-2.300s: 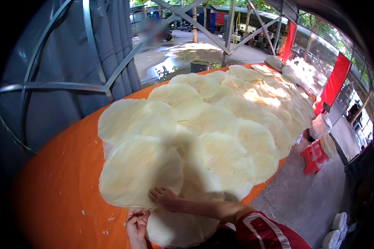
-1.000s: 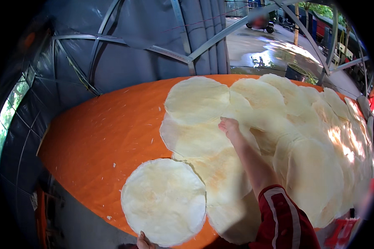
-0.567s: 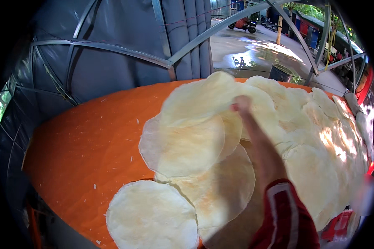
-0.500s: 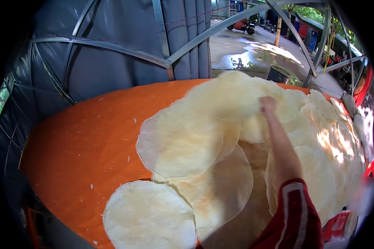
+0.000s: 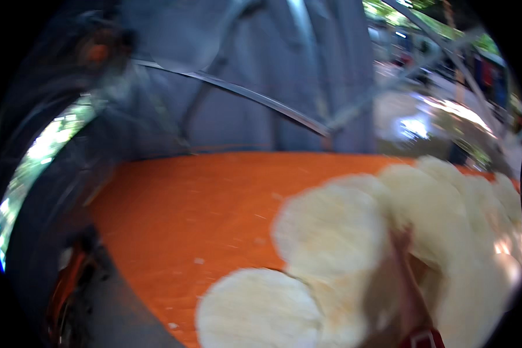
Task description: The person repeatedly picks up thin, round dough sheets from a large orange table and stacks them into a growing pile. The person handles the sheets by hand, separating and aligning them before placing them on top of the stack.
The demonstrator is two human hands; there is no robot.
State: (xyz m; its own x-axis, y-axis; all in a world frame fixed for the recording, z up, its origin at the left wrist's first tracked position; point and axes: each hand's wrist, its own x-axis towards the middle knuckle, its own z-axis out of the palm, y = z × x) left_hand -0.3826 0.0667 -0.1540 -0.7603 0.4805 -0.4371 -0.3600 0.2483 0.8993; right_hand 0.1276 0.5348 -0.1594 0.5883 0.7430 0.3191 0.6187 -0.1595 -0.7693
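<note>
My right hand (image 5: 400,236) reaches over large thin round flatbreads, its arm rising from the lower right. Though motion blurs it, its fingers look spread, with nothing held between them. To its left lies a pale flatbread (image 5: 330,229), close to the fingers. Further flatbreads (image 5: 429,203) overlap beyond and to the right of the hand. A separate round flatbread (image 5: 255,313) rests nearer to me at the bottom, beside a browner one (image 5: 345,307) partly covered by its neighbour. My left hand is out of the picture.
An orange cloth (image 5: 214,203) with small pale scraps covers the table under the flatbreads. Behind it hangs a grey tarp (image 5: 272,52) on a metal frame (image 5: 255,100). A wet paved yard (image 5: 414,119) shows at the upper right.
The view has swung left, so the table and flatbreads sit further right. My right hand has drawn nearer, and the flatbread it gripped at the far side is no longer in its fingers.
</note>
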